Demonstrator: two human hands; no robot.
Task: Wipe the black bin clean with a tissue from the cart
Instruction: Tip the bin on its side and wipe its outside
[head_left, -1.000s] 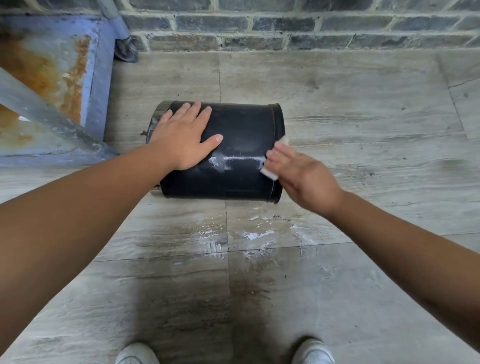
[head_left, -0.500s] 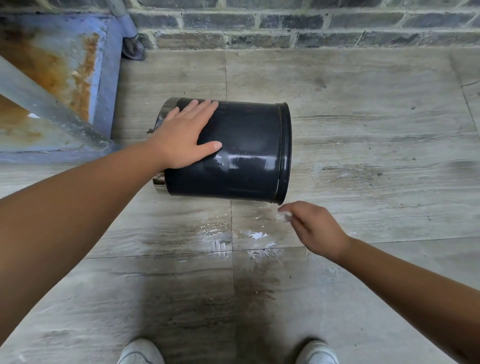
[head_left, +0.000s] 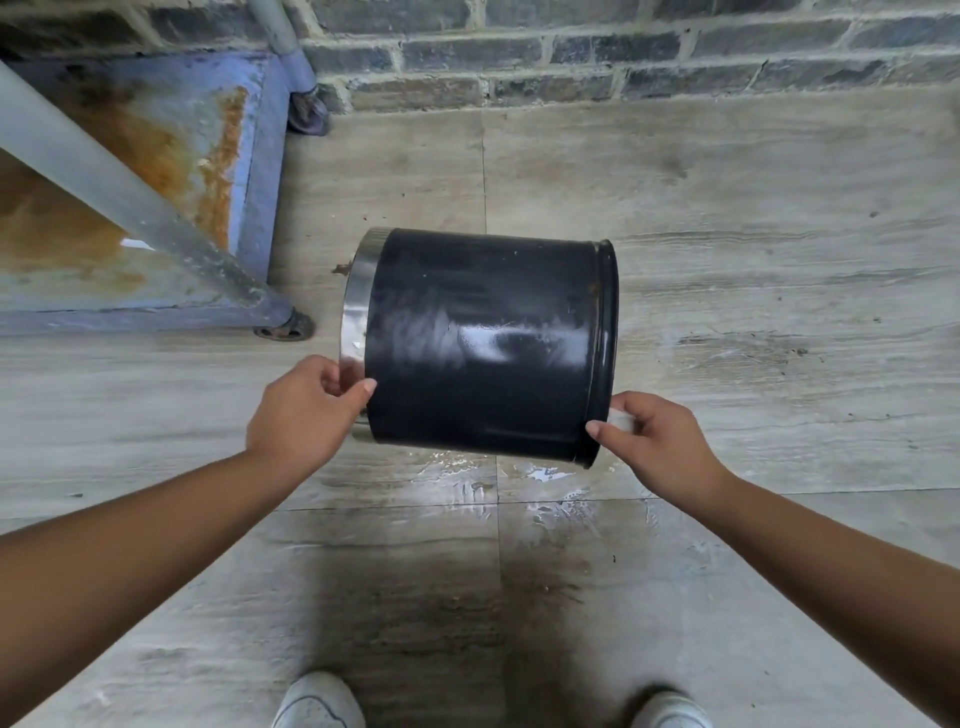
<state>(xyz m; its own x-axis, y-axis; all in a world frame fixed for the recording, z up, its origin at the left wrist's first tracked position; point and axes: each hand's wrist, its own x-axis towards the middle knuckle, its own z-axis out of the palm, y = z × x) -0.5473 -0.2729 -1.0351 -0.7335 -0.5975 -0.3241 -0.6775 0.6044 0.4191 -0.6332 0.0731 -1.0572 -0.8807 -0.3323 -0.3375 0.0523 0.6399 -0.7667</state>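
So the black bin (head_left: 483, 343) is lying on its side on the tiled floor (head_left: 753, 218), just beside the rusty blue cart (head_left: 156, 171), with its metal-banded end toward the cart. The person's left hand (head_left: 304, 415) has its grip pinched on that silver band, thumb on the outside and fingers curled over the edge. The right hand (head_left: 649, 441) is at the opposite rim, fingers closed around a small wad of white tissue (head_left: 621, 420) and thumb pressed to the bin's edge. Progress looks like roughly midway: the upward-facing side shows streaky smears and a wet sheen, which reads as wiped already, and there's a little puddle (head_left: 540, 475) on the floor right under the near edge. The underside and the inside can't be seen, so those probably still need doing. With both hands on the ends, it looks like they're set up to roll it to a fresh face.
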